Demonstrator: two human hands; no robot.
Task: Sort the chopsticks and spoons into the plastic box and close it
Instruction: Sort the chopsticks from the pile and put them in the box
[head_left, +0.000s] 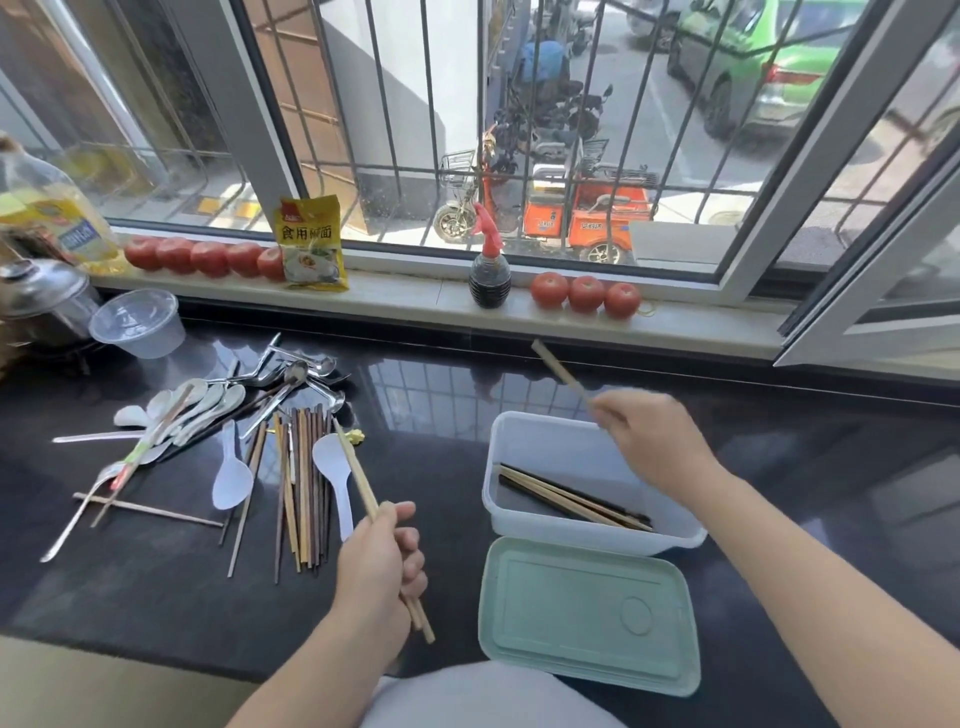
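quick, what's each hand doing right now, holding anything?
Left hand: grips a light wooden chopstick.
Right hand: pinches another light wooden chopstick above the translucent plastic box.

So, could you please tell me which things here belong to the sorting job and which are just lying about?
Part of the job:
plastic box
green lid
chopstick pile
spoons
left hand gripping a chopstick
right hand pinching a chopstick

Just lying about:
tomatoes
sauce bottle
yellow packet
oil bottle
clear cup
kettle
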